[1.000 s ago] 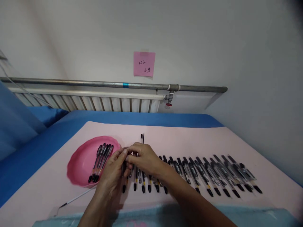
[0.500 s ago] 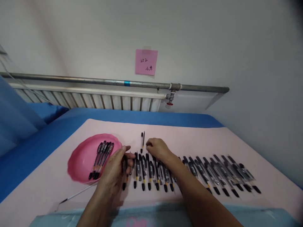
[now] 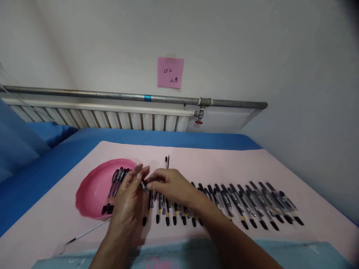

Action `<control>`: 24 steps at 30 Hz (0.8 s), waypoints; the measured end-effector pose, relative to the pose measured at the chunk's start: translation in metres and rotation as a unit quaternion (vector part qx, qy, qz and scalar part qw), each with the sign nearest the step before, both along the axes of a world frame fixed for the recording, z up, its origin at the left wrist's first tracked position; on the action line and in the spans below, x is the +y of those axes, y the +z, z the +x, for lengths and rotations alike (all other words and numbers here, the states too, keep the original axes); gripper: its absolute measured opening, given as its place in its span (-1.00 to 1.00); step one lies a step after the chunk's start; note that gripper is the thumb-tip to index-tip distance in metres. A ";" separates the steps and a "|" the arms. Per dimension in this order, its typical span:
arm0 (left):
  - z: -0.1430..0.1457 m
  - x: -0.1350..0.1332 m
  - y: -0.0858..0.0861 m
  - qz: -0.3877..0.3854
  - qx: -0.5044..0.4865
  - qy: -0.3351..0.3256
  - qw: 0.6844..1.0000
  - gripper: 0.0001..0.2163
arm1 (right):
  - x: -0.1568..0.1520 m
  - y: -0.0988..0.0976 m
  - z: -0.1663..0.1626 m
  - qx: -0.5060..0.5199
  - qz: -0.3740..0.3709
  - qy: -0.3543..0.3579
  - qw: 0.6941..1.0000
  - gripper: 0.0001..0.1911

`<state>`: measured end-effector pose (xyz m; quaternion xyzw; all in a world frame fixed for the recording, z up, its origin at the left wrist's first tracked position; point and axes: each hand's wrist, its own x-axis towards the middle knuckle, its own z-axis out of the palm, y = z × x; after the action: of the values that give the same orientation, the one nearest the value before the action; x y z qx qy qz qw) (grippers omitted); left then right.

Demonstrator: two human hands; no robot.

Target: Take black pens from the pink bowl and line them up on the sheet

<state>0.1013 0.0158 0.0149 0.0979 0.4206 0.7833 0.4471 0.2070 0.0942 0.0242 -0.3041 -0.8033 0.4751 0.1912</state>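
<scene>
My left hand (image 3: pixel 127 198) is closed around a dark pen part (image 3: pixel 144 186) with a clear end, which sticks out toward the right. At that end are the pinched fingers of my right hand (image 3: pixel 165 185); what they hold, if anything, is hidden. Under and beside my hands runs a row of pen parts (image 3: pixel 235 201), with clear barrels, black caps and small metal tips, partly covered by my right forearm. Several black pens (image 3: pixel 113 190) lie in the pink bowl (image 3: pixel 89 183) left of my left hand. Behind my right hand lie a capped tube and a thin dark refill (image 3: pixel 168 161).
A thin white stick with a dark hooked end (image 3: pixel 84 234) lies in front of the bowl. The pink sheet (image 3: pixel 213 164) covers a blue surface (image 3: pixel 196 139). Beyond are a radiator (image 3: pixel 134 120), a metal pipe (image 3: pixel 112 94) and a pink note (image 3: pixel 170 73) on the wall.
My right hand has moved left and down to meet my left hand. The left hand has lifted slightly, and a pen part now shows in its fingers. The view has shifted slightly.
</scene>
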 end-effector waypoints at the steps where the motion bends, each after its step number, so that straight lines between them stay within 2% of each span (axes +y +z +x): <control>1: 0.001 0.000 -0.001 0.008 0.004 -0.003 1.000 -0.78 | -0.010 0.002 -0.005 0.020 -0.024 0.007 0.999 -0.85; 4: 0.005 0.000 -0.004 0.023 0.019 -0.033 0.999 -0.73 | -0.027 0.000 -0.017 0.064 -0.057 -0.002 0.996 -0.79; 7: 0.003 0.000 -0.007 0.030 0.033 -0.040 0.998 -0.70 | -0.020 -0.004 -0.017 0.094 -0.078 -0.038 0.992 -0.80; 10: -0.006 -0.001 -0.007 0.017 0.062 -0.015 0.998 -0.69 | 0.008 -0.007 -0.004 0.080 -0.064 -0.139 0.985 -0.87; 12: -0.012 -0.001 -0.006 -0.003 0.078 -0.002 0.997 -0.70 | 0.029 -0.014 0.007 0.031 -0.024 -0.233 0.972 -0.87; 14: -0.016 -0.002 -0.005 -0.021 0.080 0.000 0.997 -0.69 | 0.048 -0.026 0.016 -0.025 -0.004 -0.283 0.959 -0.83; 20: -0.026 -0.005 -0.006 -0.041 0.082 -0.014 0.996 -0.66 | 0.069 -0.064 0.017 -0.080 0.022 -0.287 0.954 -0.76; 22: -0.036 -0.007 -0.003 -0.042 0.096 0.012 0.994 -0.68 | 0.070 -0.068 0.013 -0.094 0.043 -0.283 0.953 -0.76; 24: -0.049 -0.011 0.000 -0.055 0.116 0.066 0.989 -0.74 | 0.070 -0.068 0.012 -0.107 0.065 -0.280 0.952 -0.78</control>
<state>0.0526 0.0050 0.0150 0.1353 0.5179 0.7701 0.3469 0.2188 0.1639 -0.0440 -0.5525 -0.7310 0.3140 0.2487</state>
